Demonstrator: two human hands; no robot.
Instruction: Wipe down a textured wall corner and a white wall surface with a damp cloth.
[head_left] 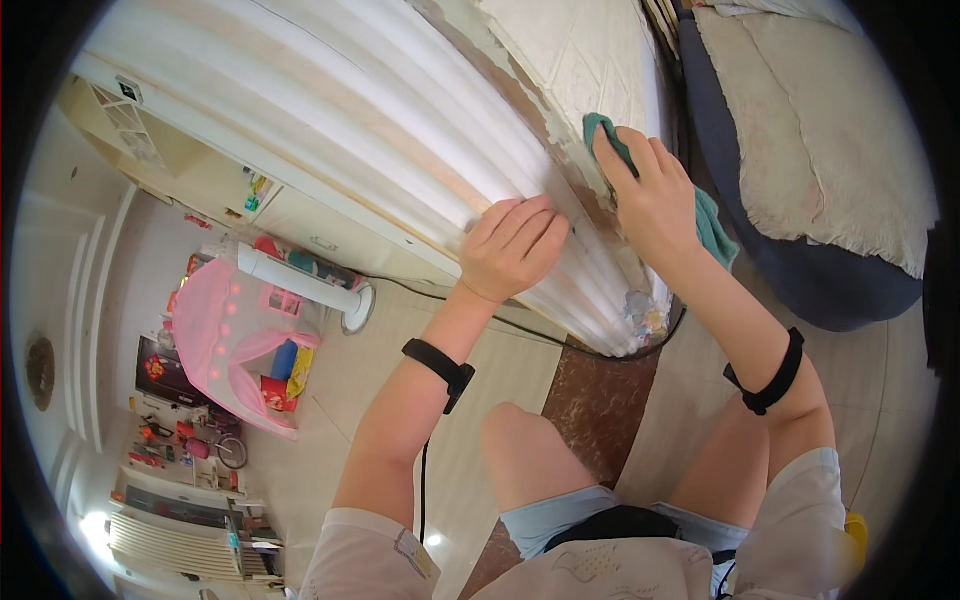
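A white pleated curtain or folding door [400, 120] hangs in long folds before me, and I cannot tell which of the two it is. My left hand [515, 245] has its fingers curled round a fold of it. To the right, my right hand [650, 190] grips a green cloth [713, 235], bunched under the fingers and hanging loose below the wrist. The cloth is pressed to the edge of a cream door or wall panel [570, 50]. Beside this panel runs a frame [530, 85] with peeling, brownish patches.
A black cable [510, 325] winds over the floor round the pleats' lower end. On the right is a dark blue padded seat or bed [800, 280] with a beige cover [810, 130]. A pink play tent [215, 325] and a white column-shaped appliance [300, 280] stand at left.
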